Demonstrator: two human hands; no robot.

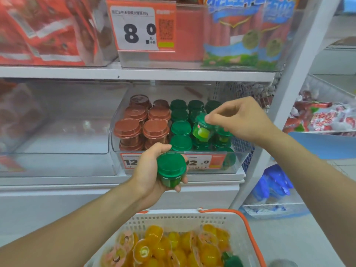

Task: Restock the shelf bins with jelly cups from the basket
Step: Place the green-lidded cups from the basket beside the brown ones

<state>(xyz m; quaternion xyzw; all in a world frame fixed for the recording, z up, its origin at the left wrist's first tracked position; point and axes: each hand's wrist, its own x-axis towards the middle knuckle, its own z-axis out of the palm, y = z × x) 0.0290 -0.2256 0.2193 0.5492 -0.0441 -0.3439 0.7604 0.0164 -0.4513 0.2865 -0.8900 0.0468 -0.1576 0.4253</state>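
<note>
Two hands are at work, each with one green jelly cup. At far left a clear shelf bin sits with nothing readable inside, its contents blurred behind the plastic. Next to it the stocked bin holds brown-lidded cups on its left side — about six lids show, stacked in layers — and green-lidded cups on its right, roughly ten lids visible, the rear ones dark and hard to count. Two orange price tags run along the bin's front wall, partly covered by the left hand.

That hand is curled round a green jelly cup: a round, translucent green tub with a flat darker green lid, held just in front of the bin's lower edge, lid facing the camera. Further right, the right hand pinches a second green cup by its lid between thumb and fingertips; this one is tilted, its lighter green body showing, right above the green rows.

Below, the white basket with orange handles holds many yellow-orange jelly cups — too heaped to count — and one or two green ones at the bottom right, cut off by the frame edge.
</note>
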